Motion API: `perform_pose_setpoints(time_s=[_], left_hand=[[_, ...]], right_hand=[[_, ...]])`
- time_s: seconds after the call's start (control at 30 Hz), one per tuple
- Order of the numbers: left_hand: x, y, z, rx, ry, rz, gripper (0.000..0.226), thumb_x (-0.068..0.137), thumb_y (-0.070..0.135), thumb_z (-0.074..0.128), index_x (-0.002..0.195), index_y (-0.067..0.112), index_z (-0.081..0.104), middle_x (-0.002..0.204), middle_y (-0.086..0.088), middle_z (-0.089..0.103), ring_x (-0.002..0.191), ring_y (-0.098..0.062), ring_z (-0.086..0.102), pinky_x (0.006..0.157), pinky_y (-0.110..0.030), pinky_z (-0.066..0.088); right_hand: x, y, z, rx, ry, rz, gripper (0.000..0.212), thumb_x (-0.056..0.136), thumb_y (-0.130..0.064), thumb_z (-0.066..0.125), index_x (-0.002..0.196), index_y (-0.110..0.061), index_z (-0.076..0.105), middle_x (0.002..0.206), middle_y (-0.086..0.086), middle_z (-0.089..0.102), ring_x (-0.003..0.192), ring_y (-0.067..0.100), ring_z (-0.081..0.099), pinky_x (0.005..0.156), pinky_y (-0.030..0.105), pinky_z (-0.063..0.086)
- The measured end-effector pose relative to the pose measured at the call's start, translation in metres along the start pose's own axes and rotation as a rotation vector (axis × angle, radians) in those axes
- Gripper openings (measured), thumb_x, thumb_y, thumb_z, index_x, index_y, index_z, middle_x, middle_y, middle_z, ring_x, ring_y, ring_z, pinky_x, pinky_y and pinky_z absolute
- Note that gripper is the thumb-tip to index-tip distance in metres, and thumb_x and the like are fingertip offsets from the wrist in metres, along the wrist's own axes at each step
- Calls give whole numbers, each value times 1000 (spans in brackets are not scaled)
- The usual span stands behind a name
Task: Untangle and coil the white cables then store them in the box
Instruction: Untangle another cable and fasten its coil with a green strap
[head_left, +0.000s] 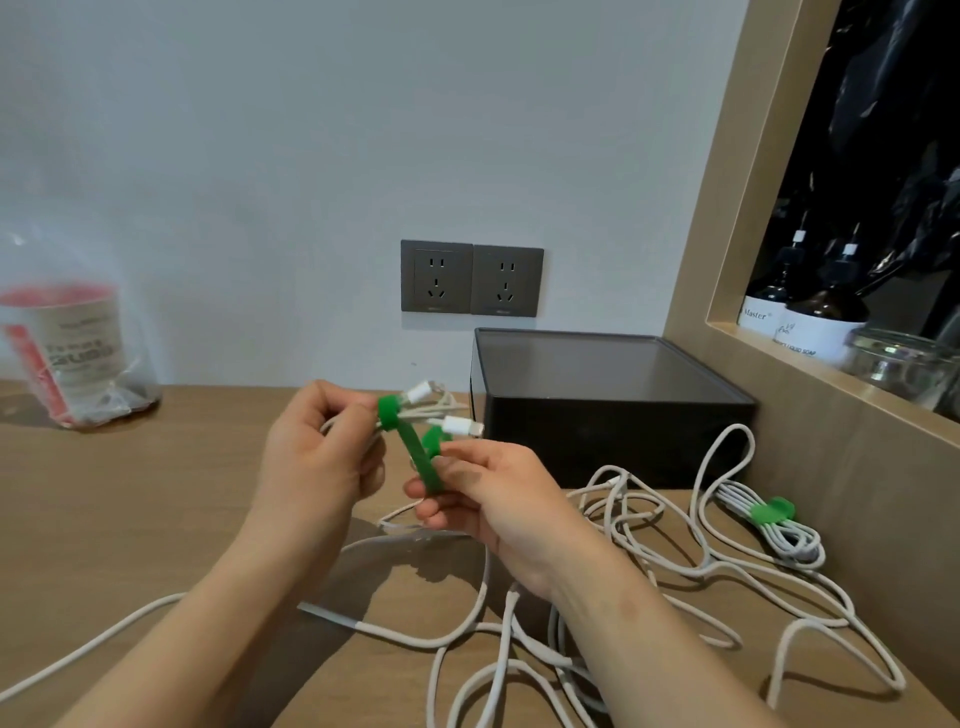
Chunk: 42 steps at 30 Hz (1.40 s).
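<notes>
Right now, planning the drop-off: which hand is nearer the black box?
Right. The right hand is in front of the black box, near its left corner; the left hand is farther left.

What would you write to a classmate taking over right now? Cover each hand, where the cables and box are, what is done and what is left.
Left hand grips a coiled cable; right hand pinches the green strap wrapped round it.
One tied bundle lies on the table, right of the loose cables; black box behind.
Done: one bundle. Left: fasten strap, untangle rest, box everything.
</notes>
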<state>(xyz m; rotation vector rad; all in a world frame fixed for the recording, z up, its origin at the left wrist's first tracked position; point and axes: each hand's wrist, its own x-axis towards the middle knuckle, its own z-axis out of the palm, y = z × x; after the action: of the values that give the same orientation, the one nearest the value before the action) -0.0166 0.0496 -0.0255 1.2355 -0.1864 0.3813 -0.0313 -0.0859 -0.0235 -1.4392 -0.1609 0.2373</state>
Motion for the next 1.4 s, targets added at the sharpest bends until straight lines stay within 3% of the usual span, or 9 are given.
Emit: perform_pose_setpoints(time_s=[0.1, 0.23, 0.37, 0.5, 0.67, 0.8, 1.0, 1.1, 1.4], left_hand=[[3, -4, -4, 187, 77, 67, 22, 96, 5, 45, 75, 11, 45, 50, 0, 42, 38, -6, 34, 40, -22, 30], [9, -7, -12, 505, 131, 198, 20, 94, 13, 51, 76, 20, 46, 62, -3, 49, 50, -12, 45, 51, -29, 33], [9, -9, -18, 800, 43, 365, 25, 89, 12, 59, 73, 28, 46, 77, 6, 57, 73, -5, 55, 61, -19, 40], [8, -11, -20, 898, -54, 457, 16, 83, 11, 67, 75, 21, 58, 75, 8, 61, 64, -5, 56, 59, -20, 41], [7, -9, -19, 885, -225, 452, 21, 87, 18, 64, 73, 28, 51, 76, 9, 55, 76, 0, 53, 62, -10, 38], [6, -8, -19, 808, -466, 388, 19, 77, 50, 50, 73, 32, 49, 76, 13, 52, 70, 3, 49, 62, -8, 37], [-1, 0, -16, 578, -651, 145, 21, 67, 52, 53, 70, 32, 55, 67, 17, 55, 54, 1, 46, 53, -11, 37], [-4, 4, -14, 472, -670, 41, 20, 62, 48, 55, 71, 30, 56, 62, 7, 52, 55, -8, 43, 54, -23, 38], [-8, 8, -14, 179, -738, -80, 16, 62, 32, 74, 73, 26, 64, 60, 0, 57, 56, -12, 50, 53, -21, 44]], right_hand=[[-1, 1, 1, -68, 28, -47, 23, 95, -12, 49, 118, -11, 54, 69, -1, 69, 63, 10, 59, 66, 22, 52], [-4, 0, 7, -378, 14, -126, 14, 92, -22, 55, 87, -23, 69, 64, -13, 64, 68, -4, 58, 68, 16, 43], [-8, -4, 10, -515, -37, -160, 22, 91, -27, 56, 73, -31, 67, 57, -15, 61, 80, -2, 61, 77, 13, 36], [-12, -10, 2, -460, -24, -213, 26, 90, -30, 57, 67, -25, 68, 53, -10, 56, 62, 3, 55, 86, 26, 45], [-16, -20, -5, -235, -33, -318, 25, 81, -35, 57, 62, -21, 67, 47, -8, 49, 53, 4, 49, 73, 18, 47], [-16, -24, -14, 38, -23, -337, 22, 73, -32, 56, 64, -15, 68, 50, -5, 55, 52, 4, 50, 63, 17, 46], [-12, -23, -19, 166, 25, -243, 16, 88, -16, 54, 89, -12, 70, 80, 1, 72, 48, 5, 44, 43, 14, 34], [-10, -21, -19, 159, 37, -203, 18, 93, -15, 49, 97, -13, 67, 90, 0, 74, 43, 5, 41, 41, 14, 34], [-8, -21, -25, 126, 0, -110, 21, 95, -17, 46, 101, -15, 66, 96, -1, 73, 62, 10, 54, 61, 22, 49]])
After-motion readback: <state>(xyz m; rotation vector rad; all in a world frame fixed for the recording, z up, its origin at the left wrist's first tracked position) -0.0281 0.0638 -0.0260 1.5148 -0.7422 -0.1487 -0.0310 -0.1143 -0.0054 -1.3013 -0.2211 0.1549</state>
